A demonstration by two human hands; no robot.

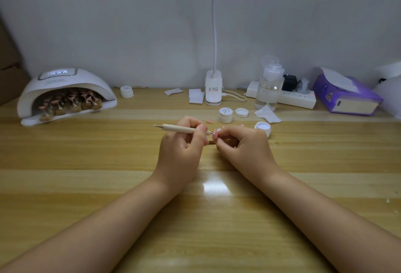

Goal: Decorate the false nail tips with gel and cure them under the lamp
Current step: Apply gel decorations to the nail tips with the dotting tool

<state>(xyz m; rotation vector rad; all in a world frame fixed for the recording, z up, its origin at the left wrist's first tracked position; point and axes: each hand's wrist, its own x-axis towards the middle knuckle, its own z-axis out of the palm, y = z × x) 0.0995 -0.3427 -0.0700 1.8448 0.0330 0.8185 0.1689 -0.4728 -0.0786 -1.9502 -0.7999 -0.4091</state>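
My left hand (182,144) grips a cream dotting pen (181,128) that lies level, its tip touching a pink nail tip (215,134) with white dots. My right hand (240,144) pinches that nail tip on its small stand, just above the table. An open white gel pot (263,127) stands right behind my right hand, a closed pot (225,115) and a loose lid (241,112) a little further back. One loose pink nail tip (210,121) lies on the table. The white curing lamp (65,92) at the far left holds several pink nail tips on stands (69,102).
Along the back wall stand a desk-lamp base (213,90) with cable, a clear pump bottle (269,83), a white power strip (290,98) and a purple tissue pack (347,94). White wipes (196,95) and another small pot (126,91) lie near the wall. The wooden table (108,164) spreads in front.
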